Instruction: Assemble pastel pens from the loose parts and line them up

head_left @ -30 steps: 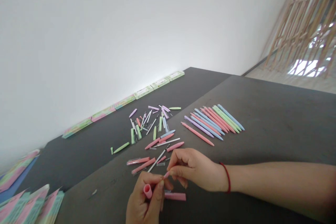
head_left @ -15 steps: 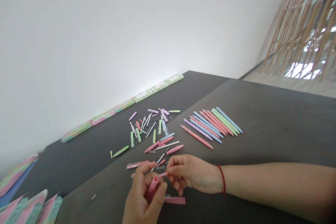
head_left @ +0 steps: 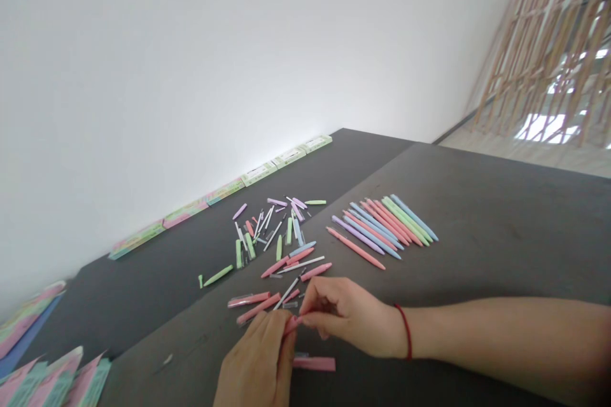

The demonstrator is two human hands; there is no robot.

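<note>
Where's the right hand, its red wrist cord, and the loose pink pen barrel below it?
right hand (head_left: 351,321): head view, back of the hand
red wrist cord (head_left: 407,334): head view, middle of the loop on the wrist
pink pen barrel (head_left: 314,364): head view, middle of the barrel

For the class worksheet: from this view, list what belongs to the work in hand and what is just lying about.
In hand: left hand, right hand, pink pen barrel held between them.
Lying about: row of pastel pens, scattered pen parts, boxes along the wall.
</note>
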